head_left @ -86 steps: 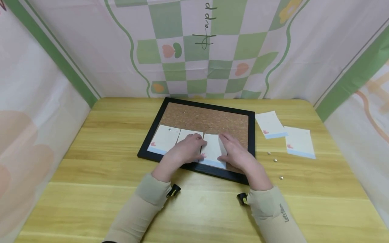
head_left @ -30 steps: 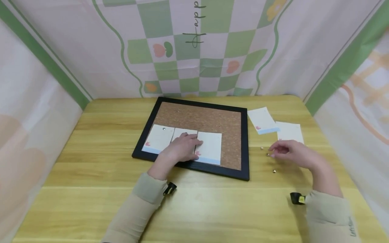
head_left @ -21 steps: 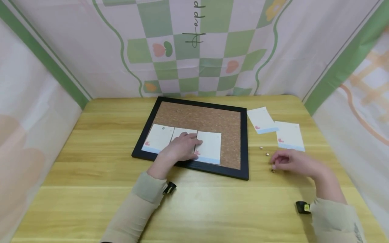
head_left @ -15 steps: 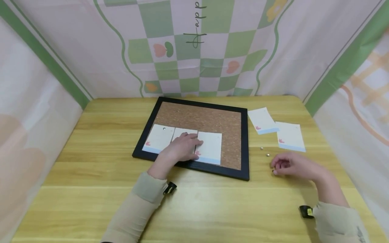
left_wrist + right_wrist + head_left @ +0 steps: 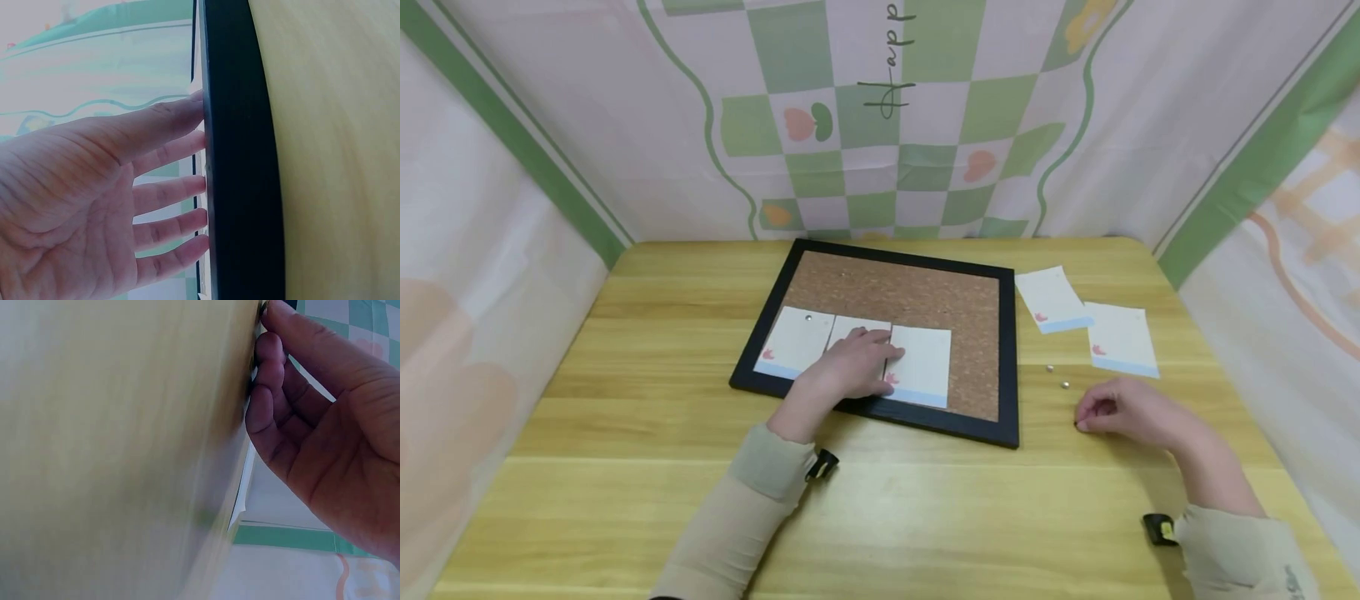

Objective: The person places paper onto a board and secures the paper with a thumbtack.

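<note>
A cork board (image 5: pixel 910 292) in a black frame lies on the table. Along its near side sit three note cards side by side: a left card (image 5: pixel 786 337) with a silver thumbtack (image 5: pixel 808 317) at its top, a middle card (image 5: pixel 850 326) mostly covered, and a right card (image 5: pixel 927 354). My left hand (image 5: pixel 846 368) rests with spread fingers over the middle card and the right card's left edge. Right of the board, my right hand (image 5: pixel 1131 412) pinches a thumbtack (image 5: pixel 264 309) between thumb and forefinger, low over the table; the fingers largely hide it.
Two loose thumbtacks, a far one (image 5: pixel 1050 367) and a nearer one (image 5: pixel 1064 384), lie between board and right hand. Behind them are two more note cards, one (image 5: pixel 1048 292) slightly overlapping the other (image 5: pixel 1120 333). A patterned curtain (image 5: pixel 880 167) encloses the table (image 5: pixel 910 517).
My right hand has left the right card, reached to the loose thumbtacks and taken the nearest one. The left hand stays on the cards. The view has shifted slightly.
</note>
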{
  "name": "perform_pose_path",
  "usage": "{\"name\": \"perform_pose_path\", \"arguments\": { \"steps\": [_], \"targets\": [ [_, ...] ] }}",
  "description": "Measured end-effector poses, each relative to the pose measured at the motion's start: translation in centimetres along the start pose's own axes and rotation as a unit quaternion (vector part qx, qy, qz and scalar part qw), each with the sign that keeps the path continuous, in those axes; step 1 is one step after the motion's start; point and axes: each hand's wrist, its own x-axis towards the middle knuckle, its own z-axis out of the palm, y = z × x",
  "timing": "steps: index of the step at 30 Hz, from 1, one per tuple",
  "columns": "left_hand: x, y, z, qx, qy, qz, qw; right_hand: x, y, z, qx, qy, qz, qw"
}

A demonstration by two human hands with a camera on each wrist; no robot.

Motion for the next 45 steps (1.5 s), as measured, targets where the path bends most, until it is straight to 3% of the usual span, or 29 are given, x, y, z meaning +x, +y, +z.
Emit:
{"name": "perform_pose_path", "arguments": {
  "steps": [14,21,24,33,45],
  "targets": [
    [0.1,-0.1,0.1,0.003,0.002,0.001,1.0,0.5,-0.7,-0.1,-0.027,-0.009,0.012,1.0],
    [0.1,-0.1,0.1,-0.002,0.002,0.002,1.0,1.5,-2.3,-0.2,-0.056,0.059,-0.038,0.996],
    [0.1,-0.1,0.0,-0.002,0.003,0.003,1.0,2.2,-3.5,-0.4,-0.064,0.075,-0.041,0.994],
    [0.0,-0.2,0.0,-0.006,0.007,0.003,1.0,4.6,-6.7,-0.6,-0.024,0.059,-0.006,0.998],
    [0.1,-0.2,0.2,0.001,0.01,0.003,0.9999,7.8,-9.9,0.5,0.002,0.073,-0.009,0.997]
  ]
}}
